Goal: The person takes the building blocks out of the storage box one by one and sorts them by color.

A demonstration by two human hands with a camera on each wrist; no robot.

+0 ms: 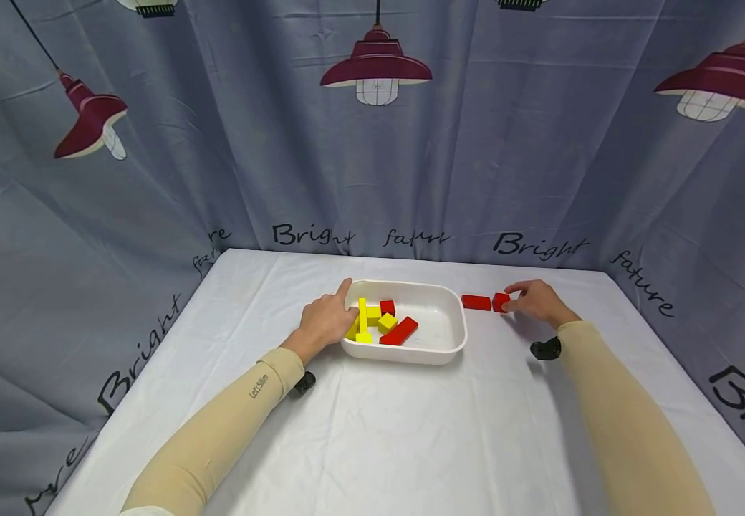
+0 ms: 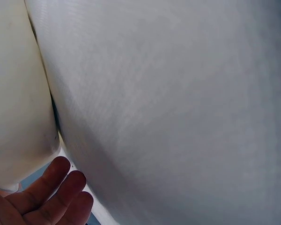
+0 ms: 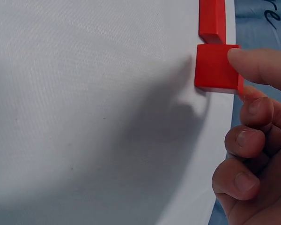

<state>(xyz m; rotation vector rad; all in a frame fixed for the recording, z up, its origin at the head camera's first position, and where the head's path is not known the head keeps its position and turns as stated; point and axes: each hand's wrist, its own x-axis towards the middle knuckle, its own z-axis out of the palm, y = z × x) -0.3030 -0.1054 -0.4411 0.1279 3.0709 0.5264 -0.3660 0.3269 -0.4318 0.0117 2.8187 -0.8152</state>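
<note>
At the back right of the table, my right hand (image 1: 539,301) pinches a red cube (image 3: 218,68) between thumb and index finger; its other fingers are curled below. A red rectangular block (image 1: 477,302) lies end-on beside the cube. My left hand (image 1: 326,318) is at the left end of a white tray (image 1: 437,355), its thumb over the rim and its index finger along the outside corner. Three of its fingertips show by the tray's wall in the left wrist view. Inside the tray lie several yellow blocks (image 1: 362,315), a red block (image 1: 400,332) and a small red cube (image 1: 387,307).
A white cloth (image 1: 398,430) covers the table. Behind and at the sides hangs a grey-blue curtain (image 1: 269,143) printed with red lamps and lettering. Black wrist cameras (image 1: 545,349) sit under both forearms, close above the cloth.
</note>
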